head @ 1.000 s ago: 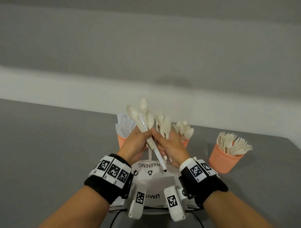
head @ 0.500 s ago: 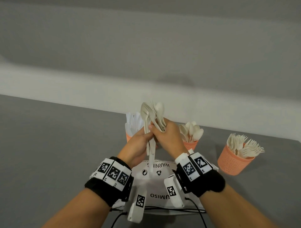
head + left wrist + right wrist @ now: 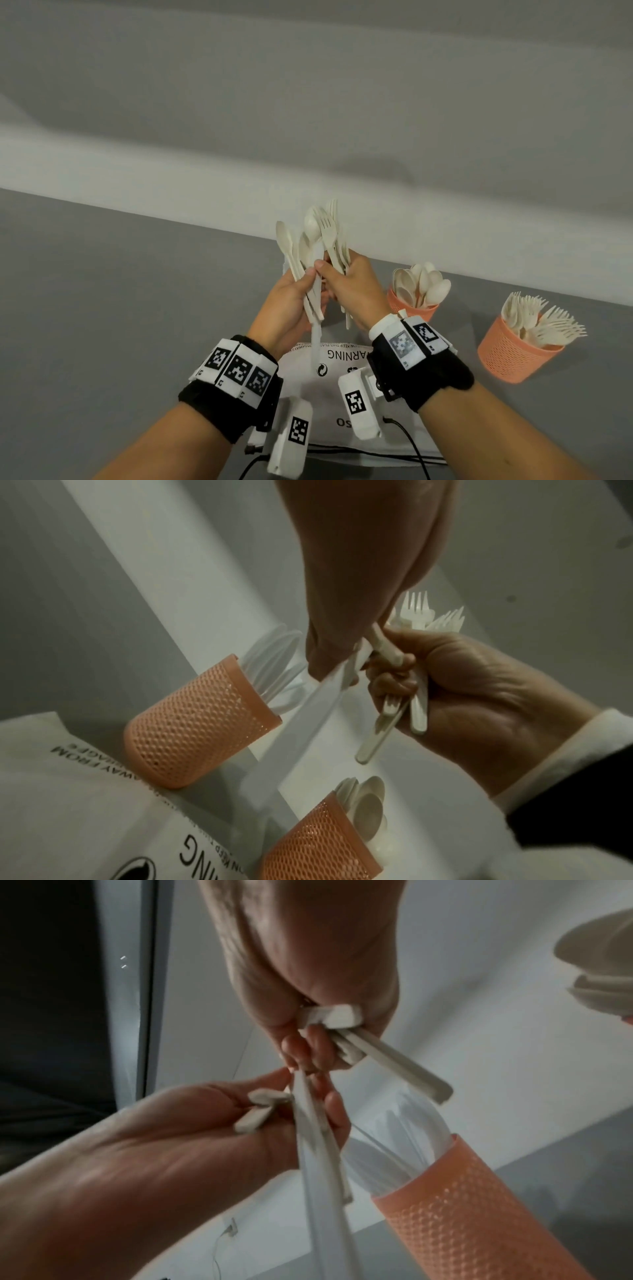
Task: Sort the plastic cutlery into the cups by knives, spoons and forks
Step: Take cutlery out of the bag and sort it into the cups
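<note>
Our hands hide most of the knife cup [image 3: 198, 718]; only white blades show behind them. Our left hand [image 3: 291, 301] grips cream spoons [image 3: 294, 246], and our right hand [image 3: 356, 291] grips forks [image 3: 329, 233]; both pinch a blurred white knife [image 3: 317, 329]. Orange mesh spoon cup [image 3: 411, 308] and fork cup [image 3: 507, 356] stand toward the grey table's [image 3: 102, 308] right edge, below a grey wall.

3 orange mesh cups [image 3: 513, 356]: knives at 12, spoons at 1, forks at 3. 2 hands [image 3: 291, 301], 1 printed bag [image 3: 329, 387]. Loose cutlery too bunched to count.
</note>
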Available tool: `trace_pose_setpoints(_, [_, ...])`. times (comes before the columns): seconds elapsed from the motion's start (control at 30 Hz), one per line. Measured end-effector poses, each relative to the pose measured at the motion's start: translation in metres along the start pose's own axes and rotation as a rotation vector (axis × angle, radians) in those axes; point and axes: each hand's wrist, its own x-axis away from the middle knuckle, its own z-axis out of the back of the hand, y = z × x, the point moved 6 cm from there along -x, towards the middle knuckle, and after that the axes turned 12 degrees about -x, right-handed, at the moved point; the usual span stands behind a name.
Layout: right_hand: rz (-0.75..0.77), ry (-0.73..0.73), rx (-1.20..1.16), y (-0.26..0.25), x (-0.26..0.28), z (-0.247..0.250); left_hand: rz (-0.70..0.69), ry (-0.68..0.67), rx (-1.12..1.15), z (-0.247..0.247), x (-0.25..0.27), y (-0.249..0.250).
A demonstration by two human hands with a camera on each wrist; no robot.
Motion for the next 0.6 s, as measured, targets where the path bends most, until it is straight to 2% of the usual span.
trace_pose_setpoints(0.1, [-0.003, 0.007, -0.006, 0.004, -0.002, -0.006, 0.031, 0.087, 0.007, 0.015, -0.003, -0.003])
trace_pose_setpoints(0.2, [0.011, 0.137, -0.096, -0.005, -0.01, 0.009, 0.039, 0.237, 0.032, 0.043, -0.009, -0.004])
trace_pose_setpoints(0.3, [0.067, 0.279, -0.264, -0.02, -0.026, 0.03, -0.017, 0.249, -0.101, 0.059, -0.009, 0.005])
trace_pose_setpoints(0.4, [0.162, 0.348, -0.39, -0.023, -0.036, 0.036, -0.046, 0.231, -0.164, 0.06, -0.008, 0.012])
trace_pose_setpoints(0.5, [0.126, 0.341, -0.209, 0.004, -0.041, 0.022, -0.053, 0.209, -0.186, 0.056, -0.011, 0.012])
trace_pose_setpoints(0.6, [0.046, 0.249, 0.088, 0.039, -0.041, 0.008, -0.054, 0.173, -0.222, 0.052, -0.009, 0.011])
